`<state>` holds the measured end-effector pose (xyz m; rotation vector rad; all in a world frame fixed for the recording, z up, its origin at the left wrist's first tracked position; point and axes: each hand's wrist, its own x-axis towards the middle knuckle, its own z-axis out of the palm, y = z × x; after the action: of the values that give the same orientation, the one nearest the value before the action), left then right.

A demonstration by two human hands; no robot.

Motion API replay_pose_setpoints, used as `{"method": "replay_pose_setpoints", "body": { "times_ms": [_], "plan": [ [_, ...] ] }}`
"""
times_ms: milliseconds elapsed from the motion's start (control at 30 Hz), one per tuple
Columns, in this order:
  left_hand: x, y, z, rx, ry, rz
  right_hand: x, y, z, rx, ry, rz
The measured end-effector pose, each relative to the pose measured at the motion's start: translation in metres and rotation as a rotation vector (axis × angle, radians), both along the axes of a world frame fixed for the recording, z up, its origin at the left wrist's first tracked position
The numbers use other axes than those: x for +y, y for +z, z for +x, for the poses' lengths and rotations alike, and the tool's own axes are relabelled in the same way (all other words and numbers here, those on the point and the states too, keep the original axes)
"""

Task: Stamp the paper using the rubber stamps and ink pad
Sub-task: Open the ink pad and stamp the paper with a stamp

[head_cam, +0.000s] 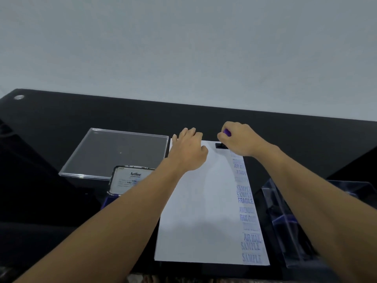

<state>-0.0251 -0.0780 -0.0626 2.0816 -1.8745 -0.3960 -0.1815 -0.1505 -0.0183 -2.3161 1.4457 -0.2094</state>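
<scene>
A white sheet of paper (204, 211) lies on the black table, with a column of blue stamped words down its right edge. My right hand (240, 139) grips a rubber stamp (221, 145) with a purple handle and black base, pressed onto the paper's far right corner. My left hand (188, 152) rests flat on the paper's far left part, fingers spread, holding nothing. The ink pad (127, 180), its lid raised and showing an Artline label, sits left of the paper, partly hidden by my left forearm.
A clear plastic lid (118, 154) lies flat at the back left. A clear plastic box (285, 217) holding more dark stamps stands right of the paper, under my right forearm. The table's far edge meets a pale wall.
</scene>
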Motion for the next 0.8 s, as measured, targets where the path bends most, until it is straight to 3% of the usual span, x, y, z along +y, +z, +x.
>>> {"method": "replay_pose_setpoints", "body": {
  "times_ms": [800],
  "plan": [
    [-0.005,-0.029,-0.006,-0.027,0.039,-0.085,0.001,-0.021,0.005,-0.013,-0.01,-0.042]
  ]
}}
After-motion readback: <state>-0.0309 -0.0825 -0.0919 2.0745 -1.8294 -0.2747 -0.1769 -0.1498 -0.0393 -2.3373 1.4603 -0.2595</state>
